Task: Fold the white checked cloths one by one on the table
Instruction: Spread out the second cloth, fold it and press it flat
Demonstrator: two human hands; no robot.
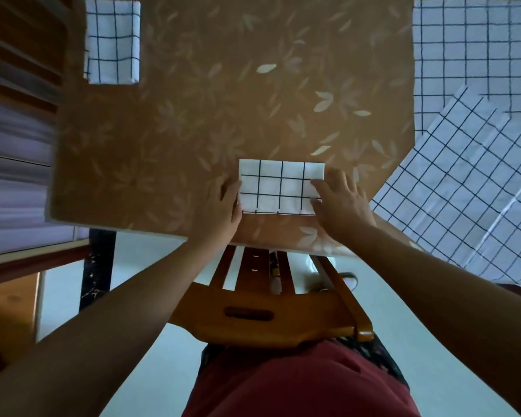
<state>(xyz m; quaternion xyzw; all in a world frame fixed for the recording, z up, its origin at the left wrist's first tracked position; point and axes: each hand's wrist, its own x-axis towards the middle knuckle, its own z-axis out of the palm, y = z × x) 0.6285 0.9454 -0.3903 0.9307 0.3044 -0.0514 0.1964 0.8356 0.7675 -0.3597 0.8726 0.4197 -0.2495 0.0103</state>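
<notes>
At six o'clock on the brown leaf-patterned table (193,121), right by the near edge, sits the small folded white checked cloth (278,186), a neat flat rectangle, with both hands on it. Left hand (227,206) lies against the cloth's nine o'clock edge, fingers straight and close together, touching the fold and gripping nothing. Right hand (342,200) covers the three o'clock end, fingers fanned slightly apart and pressing flat on the top layer. Up at eleven o'clock a second folded checked cloth (112,42) rests well apart from the hands. Over at two o'clock a large unfolded checked cloth (475,46) lies spread out, and at four o'clock another open checked cloth (463,194) overlaps it at a slant and drapes off the table corner. Below the near edge, a wooden slatted chair (268,314) stands between the table and the person's dark red garment (298,383)
</notes>
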